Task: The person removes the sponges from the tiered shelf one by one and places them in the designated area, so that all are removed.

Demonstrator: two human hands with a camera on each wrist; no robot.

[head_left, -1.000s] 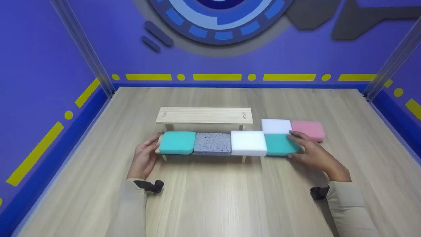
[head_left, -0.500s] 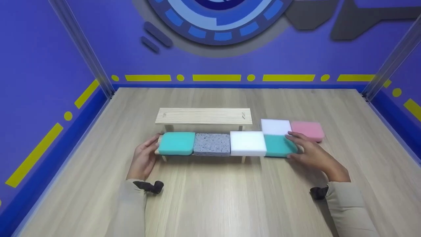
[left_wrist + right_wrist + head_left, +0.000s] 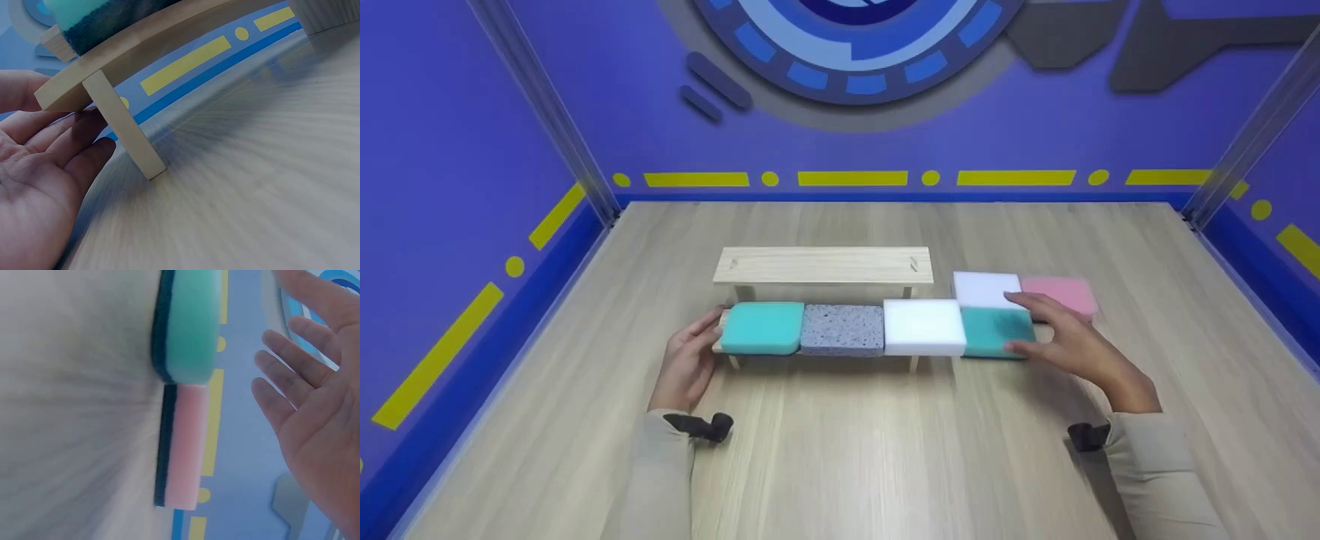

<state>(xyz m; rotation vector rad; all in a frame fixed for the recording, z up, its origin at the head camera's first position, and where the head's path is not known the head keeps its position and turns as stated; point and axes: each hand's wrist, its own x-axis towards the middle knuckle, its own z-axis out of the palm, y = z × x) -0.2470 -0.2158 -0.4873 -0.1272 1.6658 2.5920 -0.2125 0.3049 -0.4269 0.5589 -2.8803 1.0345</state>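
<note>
My left hand [image 3: 688,356] grips the left end of a small wooden stand [image 3: 140,48], thumb at the board's edge and fingers underneath, beside its leg. On that stand lie, left to right, a mint-green sponge [image 3: 763,328], a grey speckled sponge [image 3: 842,328] and a white sponge [image 3: 924,326]. My right hand [image 3: 1069,341] hovers with spread fingers over the right part of a teal sponge [image 3: 986,331] on the table; in the right wrist view a gap shows between the hand and this sponge, which has a dark scouring layer beneath.
A second wooden stand [image 3: 825,265] stands bare behind the first. Another white sponge [image 3: 987,289] and a pink sponge [image 3: 1061,295] lie behind the teal one. Blue panels [image 3: 840,150] enclose the wooden tabletop [image 3: 840,450] at the back and sides.
My right hand has shifted slightly left, its fingers leaving the teal sponge's right edge and now above its top. My left hand keeps its grip on the stand.
</note>
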